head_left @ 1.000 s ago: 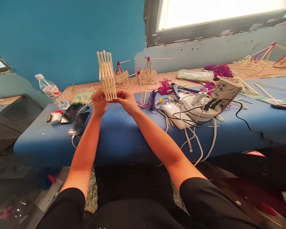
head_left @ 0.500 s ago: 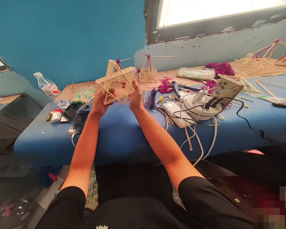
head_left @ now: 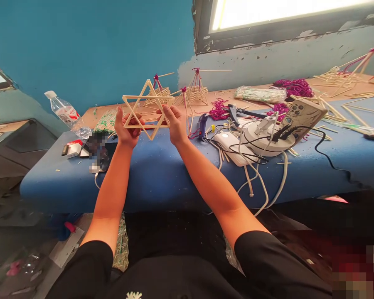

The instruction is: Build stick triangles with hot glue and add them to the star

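Star-shaped stick frame [head_left: 148,98] held up in both hands, above the blue table near its back edge! Behind it, the view is filled by a blue wall [head_left: 90,45], broken at upper right by a bright window [head_left: 299,14], with patchy, chipped paint seen below the frame. Across the room's width the blue table [head_left: 165,178] is stretched, backed by a brown strip where stick structures [head_left: 197,93] are set, tied at their peaks with magenta cord. To the right, a white power hub [head_left: 264,141] is tangled in cables, and a phone [head_left: 305,118] is propped against it.

Now the frame: two pale triangles are overlapped into six points, presented almost face-on. Its left side is gripped by the left hand [head_left: 126,129], fingers curled, thumb raised; its right side is pinched between the right hand's [head_left: 176,123] thumb and fingers.

And the markings: on the tilted bottle [head_left: 65,113], red characters are printed, too small to be read; at the bottom, a white emblem [head_left: 134,295] is shown on black cloth.
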### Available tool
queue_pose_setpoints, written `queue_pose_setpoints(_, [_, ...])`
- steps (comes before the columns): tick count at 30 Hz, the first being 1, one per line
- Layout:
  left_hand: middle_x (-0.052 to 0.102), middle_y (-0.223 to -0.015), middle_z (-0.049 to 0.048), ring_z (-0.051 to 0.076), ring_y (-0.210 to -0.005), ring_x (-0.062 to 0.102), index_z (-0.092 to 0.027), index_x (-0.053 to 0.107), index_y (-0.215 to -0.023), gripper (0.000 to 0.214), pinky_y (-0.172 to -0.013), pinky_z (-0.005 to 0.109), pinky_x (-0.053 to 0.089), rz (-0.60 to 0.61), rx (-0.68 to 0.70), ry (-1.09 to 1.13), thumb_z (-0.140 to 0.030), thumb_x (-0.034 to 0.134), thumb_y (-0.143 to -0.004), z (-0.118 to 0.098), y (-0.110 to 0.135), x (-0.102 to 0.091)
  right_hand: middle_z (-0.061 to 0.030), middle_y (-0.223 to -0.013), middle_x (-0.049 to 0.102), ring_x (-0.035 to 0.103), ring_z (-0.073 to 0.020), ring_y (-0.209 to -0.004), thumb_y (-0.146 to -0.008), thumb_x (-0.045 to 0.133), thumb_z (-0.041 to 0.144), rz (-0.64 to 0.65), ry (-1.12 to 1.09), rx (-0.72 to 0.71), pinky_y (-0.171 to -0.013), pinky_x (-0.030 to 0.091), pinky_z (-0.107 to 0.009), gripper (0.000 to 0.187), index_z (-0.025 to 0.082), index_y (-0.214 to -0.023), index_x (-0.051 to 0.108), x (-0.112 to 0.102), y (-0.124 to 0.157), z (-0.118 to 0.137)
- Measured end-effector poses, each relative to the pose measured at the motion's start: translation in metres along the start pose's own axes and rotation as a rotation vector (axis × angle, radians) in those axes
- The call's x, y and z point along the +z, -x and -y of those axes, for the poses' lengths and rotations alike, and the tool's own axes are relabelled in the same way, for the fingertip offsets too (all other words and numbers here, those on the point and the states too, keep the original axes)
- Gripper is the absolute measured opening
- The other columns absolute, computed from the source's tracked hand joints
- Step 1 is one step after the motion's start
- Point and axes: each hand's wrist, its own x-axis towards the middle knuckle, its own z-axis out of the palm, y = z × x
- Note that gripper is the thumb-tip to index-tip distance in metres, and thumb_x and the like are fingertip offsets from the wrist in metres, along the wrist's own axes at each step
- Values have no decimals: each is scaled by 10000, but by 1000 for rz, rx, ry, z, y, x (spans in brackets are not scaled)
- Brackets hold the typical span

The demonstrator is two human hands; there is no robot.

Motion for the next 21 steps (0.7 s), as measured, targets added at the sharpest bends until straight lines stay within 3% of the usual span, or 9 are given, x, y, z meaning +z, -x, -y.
queue_pose_setpoints(6, [692,-592,54,57,-327,381,-206,734,-710,817,-322,237,215,-44,85,9,-970,513,-899,4,1,3,-19,-1014,742,676,-149,-853,-738,724,955,-5,15,-7,-775,553,-293,739,261,-990,685,3,-1,0])
queue_pose_setpoints(15, [589,-518,24,68,-318,320,-210,675,-657,710,-330,263,168,-120,105,-13,-830,514,-963,10,-6,-3,-9,-917,702,583,-128,-765,-714,723,978,18,-8,65,-677,506,-282,753,253,-895,635,2,0,-4])
queue_pose_setpoints(21, [576,-487,19,63,-320,286,-226,683,-615,746,-321,251,153,-138,124,-30,-914,557,-874,14,-8,-2,1,-877,664,589,-119,-786,-768,676,967,-58,6,35,-731,515,-274,728,250,-885,628,1,-5,-12])
